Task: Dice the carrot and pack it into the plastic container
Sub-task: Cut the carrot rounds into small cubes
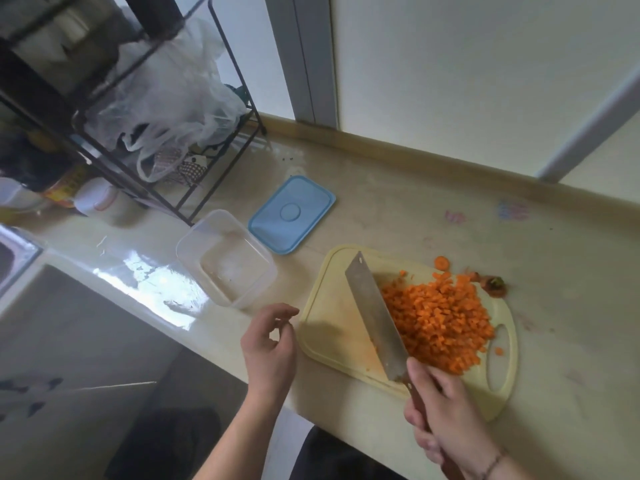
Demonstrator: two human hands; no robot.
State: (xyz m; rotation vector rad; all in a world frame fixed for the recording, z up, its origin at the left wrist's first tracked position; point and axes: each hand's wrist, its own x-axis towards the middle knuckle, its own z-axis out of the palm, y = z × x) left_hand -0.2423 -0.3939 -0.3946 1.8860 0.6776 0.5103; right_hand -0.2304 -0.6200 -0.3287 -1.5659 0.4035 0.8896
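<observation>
The diced carrot lies heaped on the right half of the pale yellow cutting board, just beyond the right hand, which grips the handle of a cleaver whose blade leans against the heap's left edge. The left hand hovers loosely curled and holding nothing beside the board, near the clear plastic container, whose blue lid lies behind it. No writing is legible; the can label on the left is blurred.
</observation>
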